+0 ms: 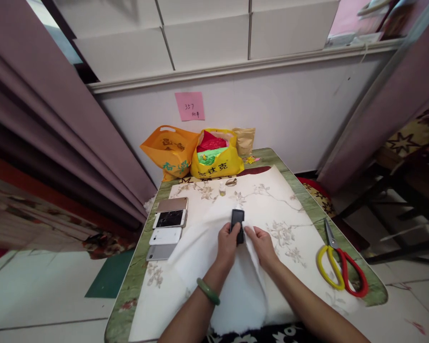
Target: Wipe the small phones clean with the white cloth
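A small black device (238, 217) with a dark screen lies over a white cloth (236, 286) at the middle of the table. My left hand (229, 240), with a green bangle on its wrist, grips the device, its thumb pressed on the front. Just to the right, my right hand (261, 245) pinches the edge of the white cloth, close beside the device. The cloth spreads beneath both hands and hangs toward my lap.
Several phones (170, 218) line the table's left side. Scissors (334, 262) with yellow and red handles lie at right. An orange bag (171, 147), a yellow bag (216, 162) and a brown pouch (245, 140) stand at the back, behind a small bottle (222, 189).
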Demonstrator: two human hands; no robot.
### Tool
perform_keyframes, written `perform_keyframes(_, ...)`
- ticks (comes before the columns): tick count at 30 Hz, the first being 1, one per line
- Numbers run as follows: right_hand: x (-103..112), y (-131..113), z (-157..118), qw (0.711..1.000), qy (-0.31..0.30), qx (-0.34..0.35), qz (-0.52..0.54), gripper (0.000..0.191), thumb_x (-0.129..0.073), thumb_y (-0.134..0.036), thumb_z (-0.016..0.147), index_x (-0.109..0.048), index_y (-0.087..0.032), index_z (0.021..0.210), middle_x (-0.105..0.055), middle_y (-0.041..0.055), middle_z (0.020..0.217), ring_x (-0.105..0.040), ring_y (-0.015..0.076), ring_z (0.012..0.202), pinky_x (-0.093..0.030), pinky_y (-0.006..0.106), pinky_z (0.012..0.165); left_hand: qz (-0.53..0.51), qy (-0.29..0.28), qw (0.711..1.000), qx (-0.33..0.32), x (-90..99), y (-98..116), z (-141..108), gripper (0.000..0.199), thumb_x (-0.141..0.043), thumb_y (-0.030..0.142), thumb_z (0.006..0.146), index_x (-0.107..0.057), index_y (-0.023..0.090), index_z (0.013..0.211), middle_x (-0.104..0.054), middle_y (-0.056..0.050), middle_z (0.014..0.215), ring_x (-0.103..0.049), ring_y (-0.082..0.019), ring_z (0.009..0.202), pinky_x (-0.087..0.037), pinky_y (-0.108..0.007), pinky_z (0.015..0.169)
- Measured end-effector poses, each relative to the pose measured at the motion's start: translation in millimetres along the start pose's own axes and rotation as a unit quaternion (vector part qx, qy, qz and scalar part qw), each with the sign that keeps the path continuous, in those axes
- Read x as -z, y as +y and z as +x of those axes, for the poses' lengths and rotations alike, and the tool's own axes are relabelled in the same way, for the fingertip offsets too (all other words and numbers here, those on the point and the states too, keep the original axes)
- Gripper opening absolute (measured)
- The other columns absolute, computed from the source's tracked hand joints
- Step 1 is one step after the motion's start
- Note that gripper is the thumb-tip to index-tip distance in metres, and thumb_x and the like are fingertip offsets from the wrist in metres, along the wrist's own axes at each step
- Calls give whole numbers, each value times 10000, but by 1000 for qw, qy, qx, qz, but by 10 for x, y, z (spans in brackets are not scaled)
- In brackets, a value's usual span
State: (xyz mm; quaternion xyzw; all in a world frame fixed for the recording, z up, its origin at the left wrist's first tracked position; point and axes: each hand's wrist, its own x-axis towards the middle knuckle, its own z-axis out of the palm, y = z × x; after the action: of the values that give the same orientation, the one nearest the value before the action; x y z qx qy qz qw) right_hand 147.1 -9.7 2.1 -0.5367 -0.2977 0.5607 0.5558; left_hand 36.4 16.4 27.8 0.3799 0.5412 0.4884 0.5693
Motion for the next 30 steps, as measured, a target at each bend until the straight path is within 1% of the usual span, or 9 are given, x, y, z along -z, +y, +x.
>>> perform_keyframes(3, -4, 3, -38, 1000, 9, 4, -20, 504, -665, -647, 668, -675, -149, 746, -639, -7, 578, -573, 171, 560, -437, 255, 521, -46, 24, 998, 23, 3, 81, 36, 365, -710, 486, 680, -565, 155, 730, -497, 52, 555, -448, -76, 468, -350, -193, 428)
perform_keyframes(7, 47, -118, -8, 989, 144, -14, 13, 611, -554, -686, 739, -692, -126, 943, -713, 46, 771, -643, 216, 730, -496, 295, 659, -85, -36, 994, 66, 72, 125, -48, 402, -707, 490, 698, -582, 145, 863, -662, -50, 708, -618, -156, 530, -512, -293, 524)
perform_keyframes(10, 120, -227, 6, 967, 253, -3, -5, 688, -432, -684, 820, -655, -98, 1105, -708, 97, 1023, -641, 239, 962, -485, 303, 830, -117, -67, 987, 84, 118, 41, -140, 426, -704, 452, 732, -593, 151, 1012, -704, -126, 913, -689, -203, 661, -565, -370, 667)
perform_keyframes(13, 159, -248, -45, 958, 272, 64, -59, 675, -347, -625, 893, -603, -89, 1214, -646, 123, 1197, -568, 244, 1145, -415, 321, 988, -181, -81, 972, 128, 147, -75, -158, 457, -722, 305, 747, -580, 183, 1164, -685, -133, 1072, -692, -222, 891, -547, -378, 829)
perform_keyframes(17, 121, -127, -169, 967, 63, 185, -163, 568, -324, -509, 957, -462, -160, 1383, -508, 95, 1391, -443, 228, 1302, -333, 389, 1104, -281, -111, 936, 183, 211, -133, -78, 368, -677, 204, 783, -618, 165, 1143, -659, -103, 1169, -629, -217, 1063, -496, -358, 938)
perform_keyframes(19, 98, -55, -219, 945, -60, 226, -228, 540, -322, -454, 975, -354, -208, 1454, -406, 66, 1474, -392, 219, 1344, -333, 413, 1115, -325, -141, 911, 210, 265, -121, -39, 328, -625, 311, 836, -636, 136, 1113, -682, -107, 1116, -626, -226, 1062, -478, -360, 959)
perform_keyframes(21, 105, -16, -257, 912, -104, 267, -293, 541, -319, -399, 984, -258, -226, 1494, -329, 55, 1517, -346, 216, 1372, -332, 428, 1123, -354, -160, 892, 231, 323, -107, -21, 383, -567, 433, 863, -652, 129, 1081, -706, -105, 1042, -623, -240, 1062, -459, -365, 978)
perform_keyframes(24, 181, -40, -309, 837, -121, 350, -403, 571, -339, -323, 982, -165, -224, 1517, -241, 61, 1552, -258, 223, 1412, -281, 459, 1149, -378, -163, 883, 227, 385, -111, -35, 449, -533, 511, 862, -646, 143, 1094, -712, -102, 1032, -617, -254, 1072, -430, -388, 1004)
perform_keyframes(30, 250, -113, -355, 631, -307, 433, -565, 679, -456, -375, 951, -120, -209, 1518, -285, 62, 1533, -234, 233, 1420, -132, 502, 1179, -390, -114, 875, 263, 393, -128, -72, 539, -557, 591, 815, -609, 159, 1132, -710, -114, 991, -659, -244, 955, -478, -388, 912)
